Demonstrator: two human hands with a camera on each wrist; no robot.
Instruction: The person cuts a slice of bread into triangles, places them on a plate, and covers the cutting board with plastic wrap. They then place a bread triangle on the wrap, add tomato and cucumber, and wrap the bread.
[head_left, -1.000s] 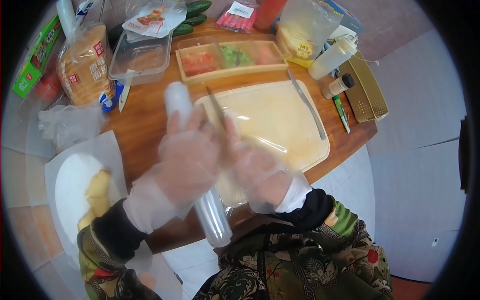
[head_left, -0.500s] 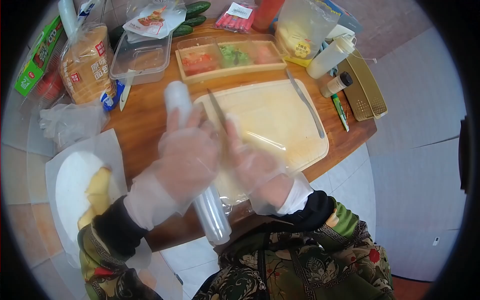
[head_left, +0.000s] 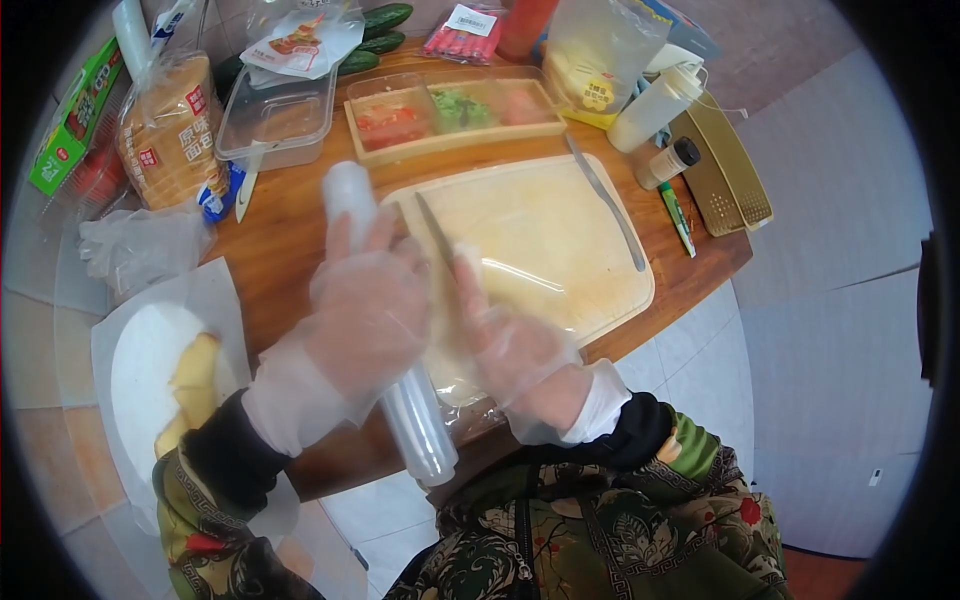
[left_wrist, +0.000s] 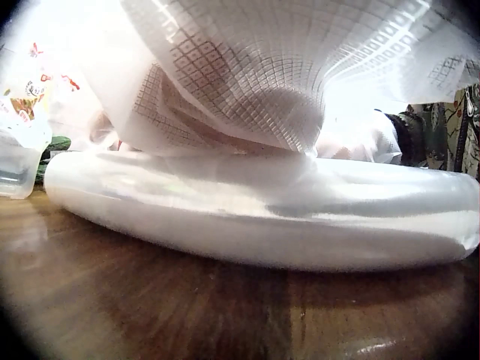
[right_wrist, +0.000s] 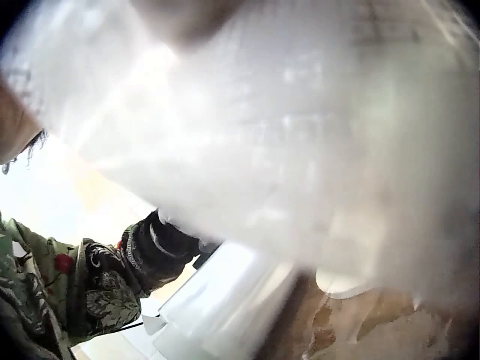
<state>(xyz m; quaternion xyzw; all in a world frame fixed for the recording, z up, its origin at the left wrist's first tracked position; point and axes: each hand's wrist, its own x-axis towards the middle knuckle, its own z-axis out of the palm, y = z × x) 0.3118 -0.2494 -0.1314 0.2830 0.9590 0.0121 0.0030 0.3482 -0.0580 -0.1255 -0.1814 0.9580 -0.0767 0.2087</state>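
Film roll (head_left: 418,430) lies lengthwise L of cutting board (head_left: 605,295), nr end jutting past tabletop's (head_left: 285,215) nr edge; clear film spread over part of board. L hand (head_left: 362,312), gloved, rests on top of roll, fingers spread fairly wide, not wrapped round it. R hand (head_left: 525,362), gloved, holds knife (head_left: 433,222) in narrow grip, index along it, blade twd far edge; handle hidden by hand. 2nd knife (head_left: 612,205) on board's R side. Beyond board: wooden tray (head_left: 450,140) w/ red + green food in compartments. Twd far L corner: bagged bread (head_left: 165,130), clear tub (head_left: 275,140). Nr L edge: white paper (head_left: 215,290) w/ yellowish pieces (head_left: 195,380). Far R: seasoning jar (head_left: 665,165), basket (head_left: 720,180).
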